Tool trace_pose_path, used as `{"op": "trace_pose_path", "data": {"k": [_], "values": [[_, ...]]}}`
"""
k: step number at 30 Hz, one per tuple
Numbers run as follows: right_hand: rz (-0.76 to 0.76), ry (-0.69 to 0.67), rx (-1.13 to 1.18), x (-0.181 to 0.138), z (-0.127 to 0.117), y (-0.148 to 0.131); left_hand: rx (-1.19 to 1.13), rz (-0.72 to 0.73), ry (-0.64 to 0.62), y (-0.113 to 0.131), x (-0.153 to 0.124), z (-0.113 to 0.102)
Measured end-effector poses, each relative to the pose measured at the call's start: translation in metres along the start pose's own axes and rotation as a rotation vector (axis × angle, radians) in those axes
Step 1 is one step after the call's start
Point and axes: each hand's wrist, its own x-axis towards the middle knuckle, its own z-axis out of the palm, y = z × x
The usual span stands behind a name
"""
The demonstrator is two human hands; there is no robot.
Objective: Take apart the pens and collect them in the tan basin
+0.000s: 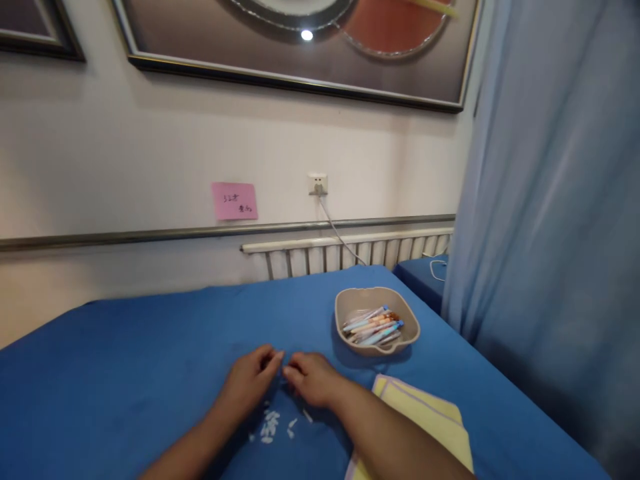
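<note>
White bits (271, 425) on the blue sheet (150, 373), just nearer than left hand (253, 371) and right hand (311, 378).
Mostly bunched together, with a few strays to the right; probably light and fairly stiff, perhaps slick, easy to scatter — to be pinched by the edges, one at a time. Too small and blurred for judging exact shape or fragility. Just beyond, a curled, drawn-in pose on left and right alike, tips close together; impossible to tell whether grasping anything. Farther right, a basket (345, 301) of pens (373, 328), some hidden under others — and nearer, a yellow cloth (425, 417), partly covered by the right forearm (395, 427) and cut off at the bottom edge.
</note>
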Motion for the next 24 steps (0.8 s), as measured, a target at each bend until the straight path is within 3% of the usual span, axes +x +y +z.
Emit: {"op": "trace_pose_path", "data": {"k": [3, 6, 12, 18, 21, 24], "values": [[-0.001, -0.007, 0.067, 0.0, 0.008, 0.003, 0.066, -0.138, 0.047, -0.054, -0.018, -0.018], [-0.005, 0.009, 0.171, -0.003, 0.007, 0.008, 0.071, -0.152, 0.045, -0.073, -0.025, -0.025], [-0.01, 0.03, 0.278, -0.009, 0.006, 0.015, 0.145, -0.064, -0.074, -0.059, -0.03, -0.019], [0.093, 0.072, 0.348, -0.011, 0.013, 0.014, 0.154, -0.094, -0.148, -0.049, -0.034, -0.023], [0.122, 0.15, 0.384, 0.001, 0.004, -0.004, 0.124, -0.089, -0.159, -0.039, -0.02, -0.033], [0.049, 0.235, 0.394, 0.017, -0.025, -0.046, 0.097, -0.041, -0.104, -0.011, -0.002, -0.055]]}}
